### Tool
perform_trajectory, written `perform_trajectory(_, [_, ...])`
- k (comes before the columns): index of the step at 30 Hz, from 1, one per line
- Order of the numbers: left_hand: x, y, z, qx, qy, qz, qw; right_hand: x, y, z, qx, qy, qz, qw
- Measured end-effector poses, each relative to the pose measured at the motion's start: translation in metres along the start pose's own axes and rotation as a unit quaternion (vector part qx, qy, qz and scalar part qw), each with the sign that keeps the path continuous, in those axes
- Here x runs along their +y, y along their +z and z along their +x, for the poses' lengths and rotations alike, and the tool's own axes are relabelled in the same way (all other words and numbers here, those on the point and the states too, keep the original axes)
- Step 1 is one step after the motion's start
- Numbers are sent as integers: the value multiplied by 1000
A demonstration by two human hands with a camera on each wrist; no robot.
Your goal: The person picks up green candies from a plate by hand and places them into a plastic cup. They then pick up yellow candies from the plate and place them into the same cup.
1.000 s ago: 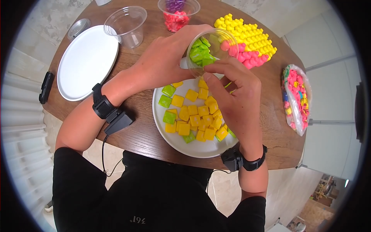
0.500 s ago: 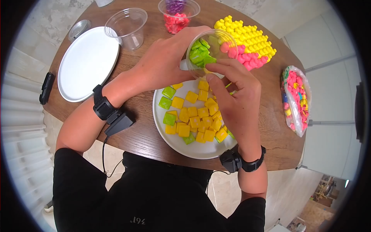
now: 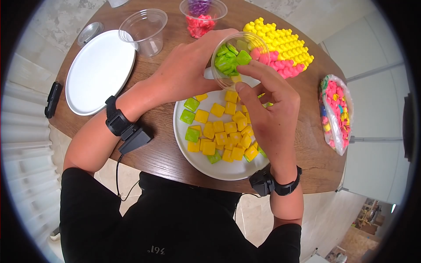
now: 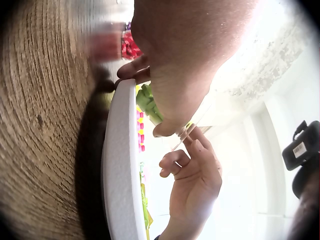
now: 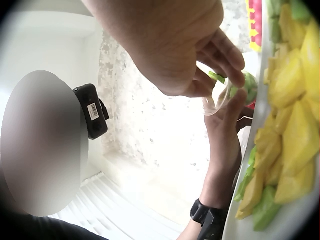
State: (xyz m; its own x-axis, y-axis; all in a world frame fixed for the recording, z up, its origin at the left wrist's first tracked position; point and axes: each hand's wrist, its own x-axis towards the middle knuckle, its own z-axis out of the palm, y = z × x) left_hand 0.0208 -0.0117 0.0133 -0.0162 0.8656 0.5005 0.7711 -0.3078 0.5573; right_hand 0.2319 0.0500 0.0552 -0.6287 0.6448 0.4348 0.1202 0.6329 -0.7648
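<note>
Head view shows us the brown counter (image 3: pixel 160 151) spreading under and around both hands' fingers. Just below the fingers is the round tray (image 3: pixel 219 174), strewn with yellow and green squares. Well to their left we see the white plate (image 3: pixel 100 72). Beyond the right fingers stand the yellow and pink toys (image 3: pixel 280 46), in close rows, and well off to the right is the clear bag (image 3: pixel 337 114) of mixed small pieces.

Our left hand (image 3: pixel 188 65) grips the held cup (image 3: pixel 252 44) over the tray's far side, its fingers curled round the wall and partly hidden, the mouth turned toward us. Our right hand (image 3: pixel 274 101) is at the near rim; its index finger and thumb leave a narrow gap, and we see nothing pinched there. Whether a fingertip touches the rim, we cannot tell.

Past the left fingers are the bare cup (image 3: pixel 153 44), near the plate, and the filled cup (image 3: pixel 201 8), with red and purple pieces. Smallest are the squares: green ones (image 3: pixel 225 59) heaped in the held cup, one (image 3: pixel 244 57) close by the right index fingertip, and mostly yellow ones (image 3: pixel 218 109) on the tray, some overlapping.
</note>
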Motion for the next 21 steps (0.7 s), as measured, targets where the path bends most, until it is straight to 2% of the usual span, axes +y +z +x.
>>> perform_trajectory(7, [-1, 1, -1, 6, 8, -3, 1000, -2, -2, -1, 33, -26, -13, 999])
perform_trajectory(14, [0, 1, -1, 9, 1, -7, 1000, -1, 0, 1, 33, -18, 4, 999])
perform_trajectory(17, [0, 0, -1, 9, 7, -9, 1000, -2, -2, 1, 23, -67, -3, 998])
perform_trajectory(19, [1, 0, 0, 8, -5, -7, 1000, -4, -3, 0, -21, -122, -19, 992])
perform_trajectory(21, [0, 2, 1, 13, -9, -8, 1000, -15, -3, -4, -53, -94, -13, 994])
